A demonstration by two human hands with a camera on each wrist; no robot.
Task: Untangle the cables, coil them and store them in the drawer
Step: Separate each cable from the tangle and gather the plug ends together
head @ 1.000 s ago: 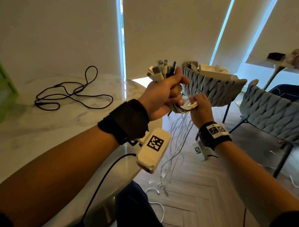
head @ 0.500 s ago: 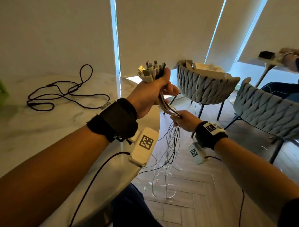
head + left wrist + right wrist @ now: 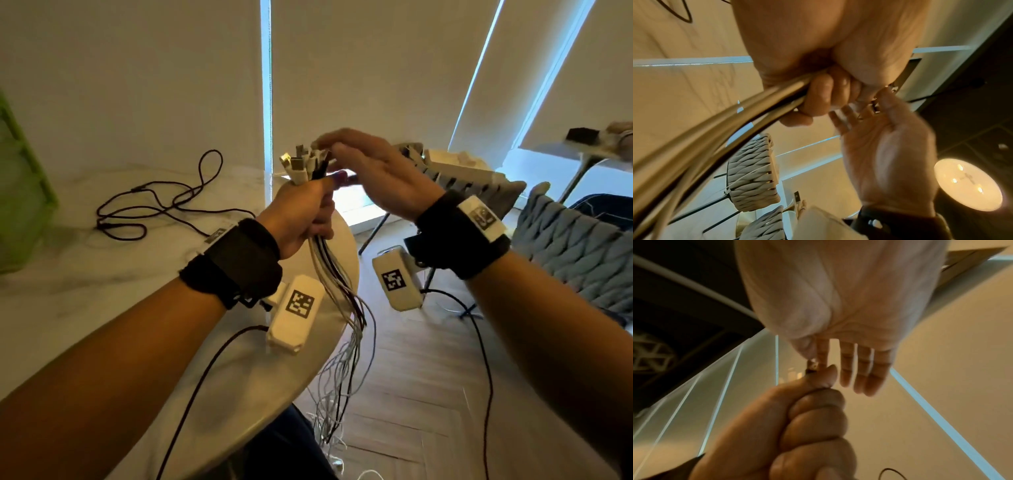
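Note:
My left hand [image 3: 301, 216] grips a bundle of white and black cables [image 3: 342, 291] in a fist just below the plugs [image 3: 301, 164], which stick up out of it. The loose ends hang past the table edge to the floor. My right hand [image 3: 370, 168] hovers over the plugs with straight fingers, blurred. In the right wrist view its thumb and forefinger tips [image 3: 822, 353] touch one plug [image 3: 812, 366] above the left fist [image 3: 812, 418]. The left wrist view shows the cables [image 3: 715, 129] leaving the fist [image 3: 824, 97]. A separate black cable [image 3: 150, 202] lies loose on the table.
A round marble table [image 3: 102, 291] is under my left arm. A green rack [image 3: 20, 192] stands at its far left. Two woven grey chairs [image 3: 575, 246] [image 3: 479, 185] stand to the right on the wood floor. Black wrist-camera leads hang from both arms.
My right hand let go of the hanging cables below the left fist and rose to the plug ends on top. The left hand kept its grip on the bundle.

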